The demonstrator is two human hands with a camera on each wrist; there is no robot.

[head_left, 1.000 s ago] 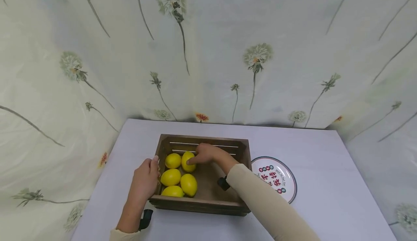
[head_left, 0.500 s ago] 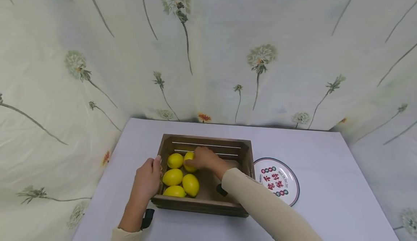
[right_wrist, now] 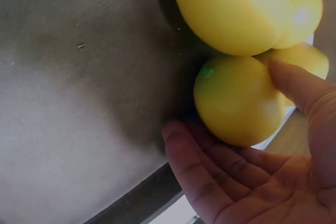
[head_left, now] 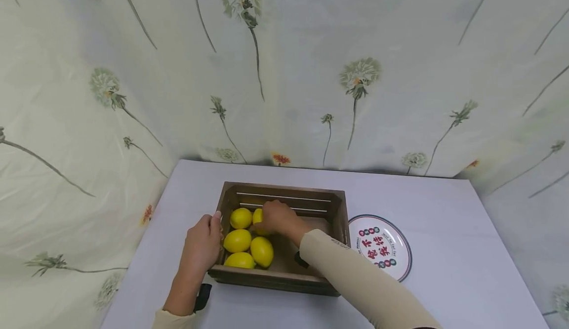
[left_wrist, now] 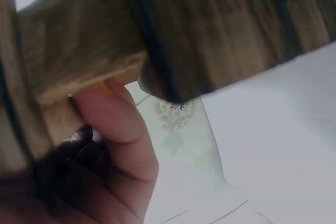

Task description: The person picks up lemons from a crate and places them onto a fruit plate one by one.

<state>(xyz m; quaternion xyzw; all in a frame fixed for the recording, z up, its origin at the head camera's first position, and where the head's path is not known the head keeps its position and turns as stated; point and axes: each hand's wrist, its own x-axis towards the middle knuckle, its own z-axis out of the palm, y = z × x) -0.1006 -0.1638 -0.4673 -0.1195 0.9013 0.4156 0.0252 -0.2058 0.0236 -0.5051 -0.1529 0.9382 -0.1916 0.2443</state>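
A brown wooden crate (head_left: 275,275) holds several yellow lemons, grouped in its left half. My left hand (head_left: 202,244) grips the crate's left side, with fingers hooked through the slats (left_wrist: 89,40) in the left wrist view. Inside the crate, my right hand (head_left: 281,219) holds the lemon (right_wrist: 239,100) at the back, second from the left wall. Its thumb lies along one side of that lemon and its fingers curve round the other. From the head camera, the hand hides much of this lemon. Another lemon (head_left: 241,218) sits just left of it, and a further one (head_left: 262,251) lies nearer the front.
A white plate (head_left: 402,255) with a dark rim and red lettering stands right of the crate, partly covered by my right sleeve (head_left: 355,274). The white table (head_left: 453,230) ends at a wall hung with dandelion-print cloth (head_left: 293,72).
My right hand has moved a little left over the back lemon, thumb and fingers closing round it. My left hand keeps its grip on the crate. The head view has shifted slightly.
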